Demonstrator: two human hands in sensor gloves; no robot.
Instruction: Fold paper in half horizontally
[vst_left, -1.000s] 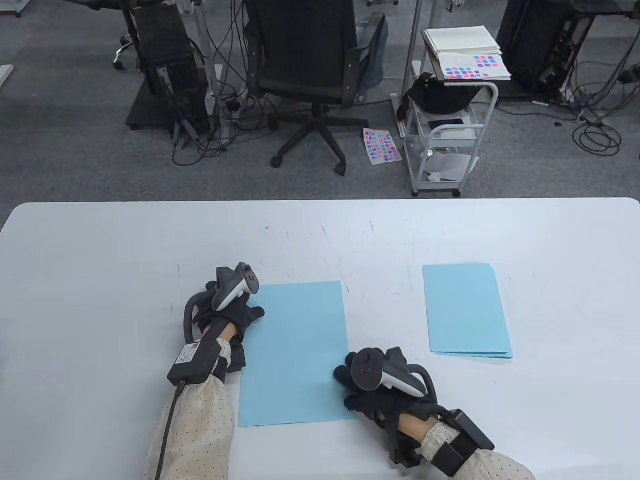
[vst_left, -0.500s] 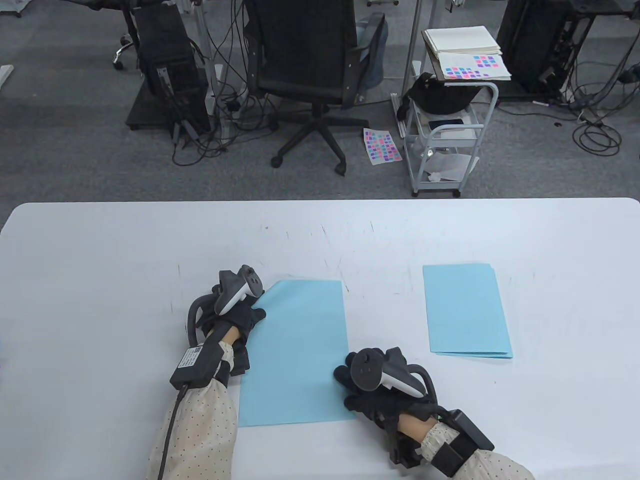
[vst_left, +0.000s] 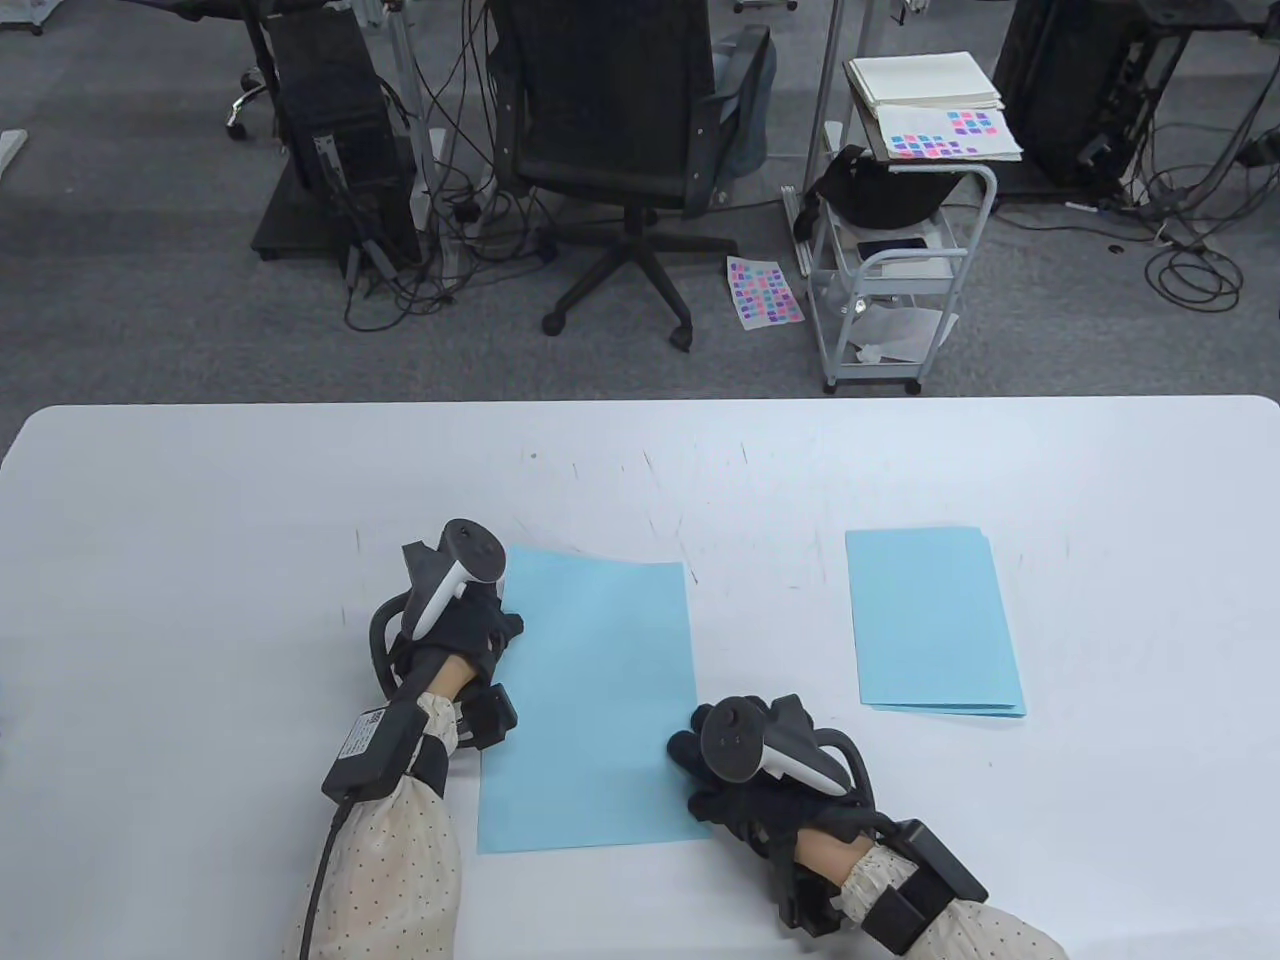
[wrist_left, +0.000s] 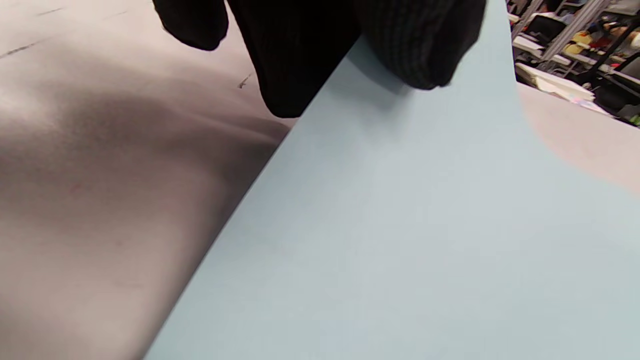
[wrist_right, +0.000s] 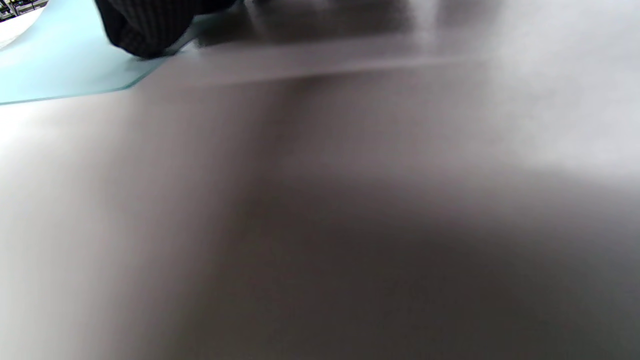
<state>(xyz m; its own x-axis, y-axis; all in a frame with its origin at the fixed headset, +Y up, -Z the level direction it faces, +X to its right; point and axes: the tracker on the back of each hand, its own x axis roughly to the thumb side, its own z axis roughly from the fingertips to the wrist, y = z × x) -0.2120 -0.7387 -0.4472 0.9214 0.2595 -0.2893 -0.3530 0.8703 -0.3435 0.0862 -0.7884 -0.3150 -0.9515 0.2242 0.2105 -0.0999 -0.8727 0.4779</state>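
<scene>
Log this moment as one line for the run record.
left hand: pinches lifted far-left corner of blue sheet | right hand: presses near-right corner | fold: not made

Gloved fingertip on the corner of a blue sheet

A black gloved fingertip (wrist_right: 145, 27) of the right hand presses the light blue paper (wrist_right: 55, 70) near its corner at upper left; blurred, shadowed white surface (wrist_right: 350, 210) fills everything else.

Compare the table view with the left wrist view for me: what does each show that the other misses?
Only the table view shows the right hand resting on the blue sheet's right edge, and the stack of folded sheets lying apart. Only the left wrist view shows the left hand's fingertips pinching the sheet's raised left edge. Both show the left hand, the sheet and the white table.
</scene>
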